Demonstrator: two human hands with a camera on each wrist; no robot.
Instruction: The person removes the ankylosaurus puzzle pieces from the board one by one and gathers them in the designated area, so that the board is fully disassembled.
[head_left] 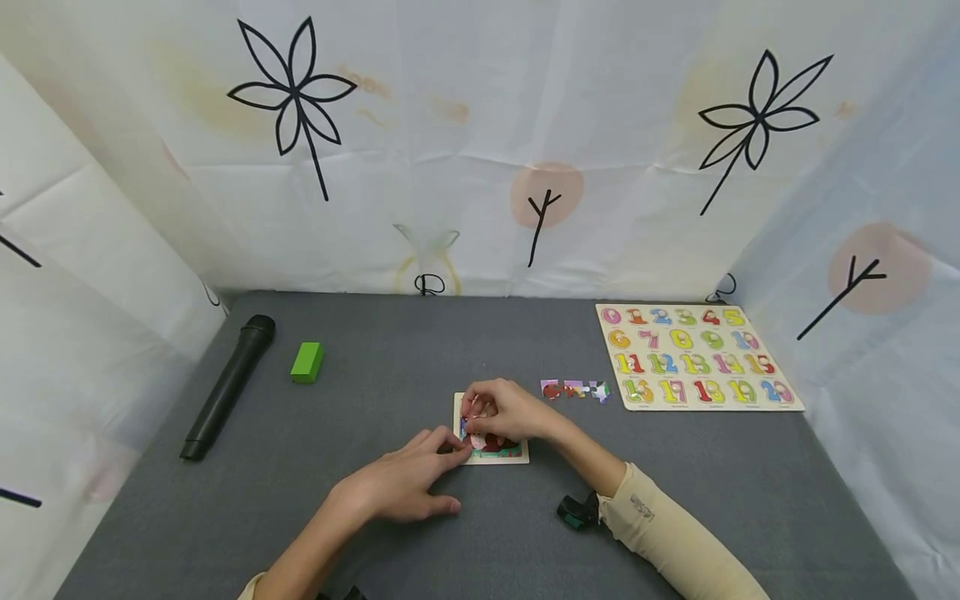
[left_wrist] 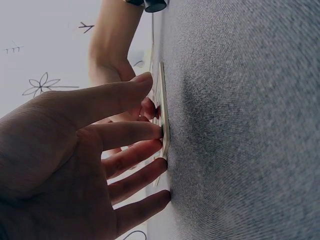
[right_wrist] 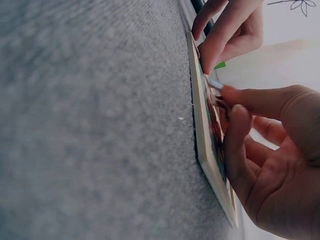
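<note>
a: where is the small jigsaw tray [head_left: 513,461]?
b: flat on the grey tabletop [head_left: 390,350], a little below the middle of the head view. red, brown and green-blue parts of a picture show inside its pale rim.
a: what's the left hand [head_left: 405,479] doing?
b: its fingers are spread and nearly straight, gripping nothing. some fingertips touch the tray at its left edge, while the thumb stands away from it.
a: and the right hand [head_left: 513,410]?
b: it's over the tray, thumb and forefinger closed together on a jigsaw piece [right_wrist: 221,103]. the piece is mostly hidden and blurred, so i can't tell whether it's seated.
a: any other pieces about?
b: three loose jigsaw pieces [head_left: 574,389] lie in a row between the tray and the number puzzle board [head_left: 690,407], which carries 0 to 20.
a: and over on the left?
b: a green block [head_left: 307,363], and near it a black microphone [head_left: 228,387] lying slantwise. behind hangs a white cloth [head_left: 450,192] printed with leaves and trees.
</note>
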